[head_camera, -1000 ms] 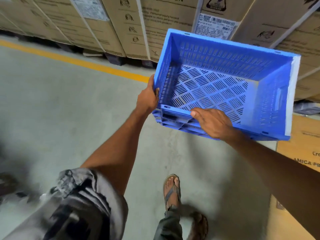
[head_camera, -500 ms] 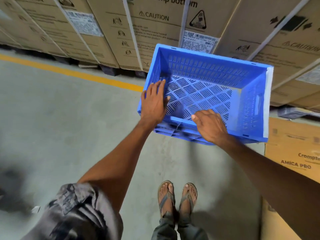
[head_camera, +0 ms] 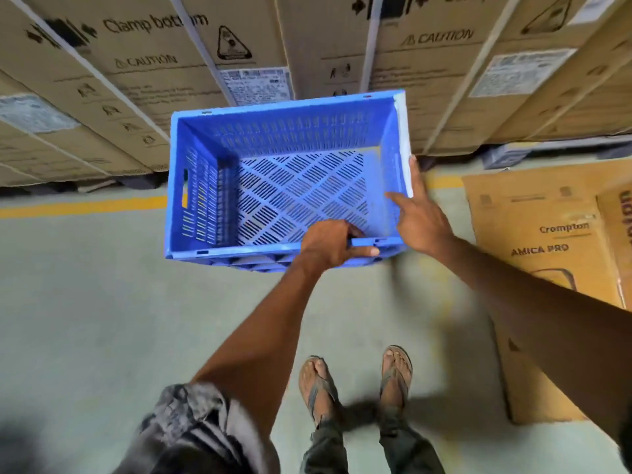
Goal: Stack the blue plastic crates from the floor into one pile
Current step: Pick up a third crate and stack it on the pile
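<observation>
An empty blue plastic crate with a slotted bottom and walls sits level in front of me, above the grey floor. My left hand is closed over its near rim, right of the rim's middle. At the crate's right wall, my right hand straddles the rim, with one finger inside and the others outside. Whether another crate lies beneath this one is hidden.
Tall cardboard cartons on pallets line the far side behind a yellow floor line. A flat brown carton lies on the floor at the right. My sandalled feet stand on the concrete floor.
The crate has turned and come level in front of me. My left hand moved from its left wall to the near rim. My right hand moved from the near rim to the right wall.
</observation>
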A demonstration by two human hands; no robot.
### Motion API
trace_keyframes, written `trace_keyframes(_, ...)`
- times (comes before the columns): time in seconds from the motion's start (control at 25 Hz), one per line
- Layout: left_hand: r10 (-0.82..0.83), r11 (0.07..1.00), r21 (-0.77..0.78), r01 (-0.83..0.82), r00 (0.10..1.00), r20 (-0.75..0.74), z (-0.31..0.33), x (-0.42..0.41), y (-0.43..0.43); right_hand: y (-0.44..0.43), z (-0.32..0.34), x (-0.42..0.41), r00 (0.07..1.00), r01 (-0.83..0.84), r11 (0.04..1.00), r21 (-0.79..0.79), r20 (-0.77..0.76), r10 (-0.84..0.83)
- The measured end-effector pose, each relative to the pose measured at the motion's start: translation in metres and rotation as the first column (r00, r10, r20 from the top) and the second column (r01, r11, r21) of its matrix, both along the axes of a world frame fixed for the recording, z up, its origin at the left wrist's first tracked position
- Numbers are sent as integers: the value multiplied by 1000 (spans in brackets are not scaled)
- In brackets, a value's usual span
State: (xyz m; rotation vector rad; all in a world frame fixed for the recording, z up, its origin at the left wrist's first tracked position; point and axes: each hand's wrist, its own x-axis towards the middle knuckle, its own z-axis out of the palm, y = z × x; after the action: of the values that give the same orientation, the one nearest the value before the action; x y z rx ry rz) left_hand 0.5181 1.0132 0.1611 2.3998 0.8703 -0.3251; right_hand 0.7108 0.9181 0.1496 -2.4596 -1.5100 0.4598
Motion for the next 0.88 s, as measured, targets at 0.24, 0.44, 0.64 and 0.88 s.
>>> trace_keyframes(0.24,-1,999,-32,1,1000,-5,-5,4,2,-4,-5,13,966,-77,994,79,-240,93)
trace_keyframes(0.44,21,1000,-19,-22,998,-55,1,8,-1,-1,-6,22,938,-70,998,6,-340,68)
trace_keyframes(0.64,-4,996,89,10,998,-67,1,8,-9,3,2,17,888,75,997,0,-454,-67)
trace_keyframes(0.88,20,999,-38,-25,991,-135,0,6,-4,2,-3,20,978,-168,982,-92,-143,154)
